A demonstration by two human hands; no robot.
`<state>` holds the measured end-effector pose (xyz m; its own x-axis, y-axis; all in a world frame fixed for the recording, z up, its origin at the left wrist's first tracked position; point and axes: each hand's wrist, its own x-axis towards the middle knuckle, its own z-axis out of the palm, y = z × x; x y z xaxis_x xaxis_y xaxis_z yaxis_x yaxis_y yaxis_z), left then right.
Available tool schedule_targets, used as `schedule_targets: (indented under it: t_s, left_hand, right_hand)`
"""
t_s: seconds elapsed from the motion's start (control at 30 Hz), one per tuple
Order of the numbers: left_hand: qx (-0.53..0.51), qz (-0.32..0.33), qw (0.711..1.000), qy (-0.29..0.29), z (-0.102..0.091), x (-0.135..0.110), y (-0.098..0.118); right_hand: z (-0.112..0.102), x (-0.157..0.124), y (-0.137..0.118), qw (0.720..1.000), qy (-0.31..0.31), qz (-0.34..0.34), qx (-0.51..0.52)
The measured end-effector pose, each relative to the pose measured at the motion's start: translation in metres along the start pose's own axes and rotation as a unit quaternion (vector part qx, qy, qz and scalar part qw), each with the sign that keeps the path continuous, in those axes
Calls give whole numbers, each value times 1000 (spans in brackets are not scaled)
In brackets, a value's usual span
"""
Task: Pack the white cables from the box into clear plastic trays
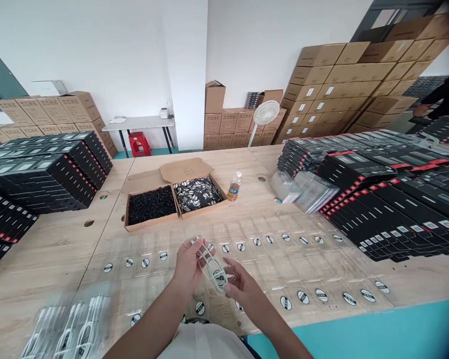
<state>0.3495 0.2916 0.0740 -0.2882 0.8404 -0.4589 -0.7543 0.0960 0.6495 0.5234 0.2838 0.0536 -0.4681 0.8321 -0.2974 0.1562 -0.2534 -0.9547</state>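
Observation:
A coiled white cable (214, 269) is held up over the near middle of the table. My left hand (188, 262) pinches its upper end between thumb and fingers. At the lower end of the loop my right hand (243, 285) has its thumb and curled fingers around the coil. Under and around both hands lie rows of clear plastic trays (262, 262), many showing a round black-and-white sticker (285, 302). More coiled white cables (85, 331) lie in clear trays at the near left.
Two open cartons hold small black parts (152, 205) and black-and-white packets (198, 194). A drink bottle (234, 186) stands beside them. Black boxes are stacked left (60, 182) and right (392, 209). Clear covers (314, 191) lean by the right stack. A fan (266, 113) stands behind.

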Motion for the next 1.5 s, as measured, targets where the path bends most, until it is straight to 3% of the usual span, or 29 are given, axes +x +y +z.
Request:
schedule_targets:
  t_s: [0.17,0.43,0.7,0.9,1.03,1.23,1.4,1.5]
  left_hand:
    - [19,-2,1000,-13,5,-3,8]
    - [47,-31,998,-22,-7,3,12]
    - [102,-45,994,-15,-11,3,14]
    - [134,-47,988,-53,-14,-6,13]
    - [145,-50,987,-46,-10,-10,8]
    - [181,-45,979,-84,1,-21,0]
    - [177,-56,981,-63,-2,-21,-2]
    - [159,-67,983,-55,-3,-16,3]
  right_hand:
    - [15,-3,0,991,-11,-18,129]
    - [8,-3,-13,967,-138,56,207]
    - [27,-1,1,962,-99,130,219]
    - [31,-5,13,960,-90,164,208]
    - [22,0,0,976,-120,114,144]
    - [17,19,-15,998,-51,-14,41]
    - [19,25,-10,997,-58,-31,-30]
    - [18,29,-8,998,-62,-27,-5]
